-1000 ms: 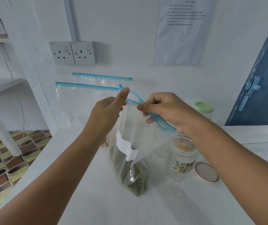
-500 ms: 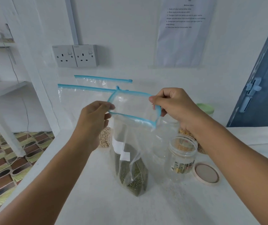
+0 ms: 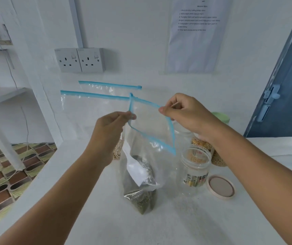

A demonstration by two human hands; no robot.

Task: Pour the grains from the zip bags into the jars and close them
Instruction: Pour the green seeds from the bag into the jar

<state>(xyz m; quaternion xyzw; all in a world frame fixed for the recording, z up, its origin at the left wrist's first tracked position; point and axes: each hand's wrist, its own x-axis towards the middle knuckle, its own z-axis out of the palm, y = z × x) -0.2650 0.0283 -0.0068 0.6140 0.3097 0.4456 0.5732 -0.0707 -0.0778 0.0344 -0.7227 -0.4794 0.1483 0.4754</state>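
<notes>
On the white worktop (image 3: 92, 200) stands the zip bag (image 3: 141, 174) of green grains, mouth spread open, left hand (image 3: 109, 128) and right hand (image 3: 182, 114) each pinching its blue rim, beside the open jar (image 3: 194, 170) and its lid (image 3: 220, 186).

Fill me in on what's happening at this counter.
A person is holding a zip bag of green grains upright on the white counter. The left hand and the right hand each pinch one side of its blue zip strip, and the mouth is pulled wide open. An open clear jar stands just right of the bag, its lid lying beside it. Nothing is being poured yet.
</notes>
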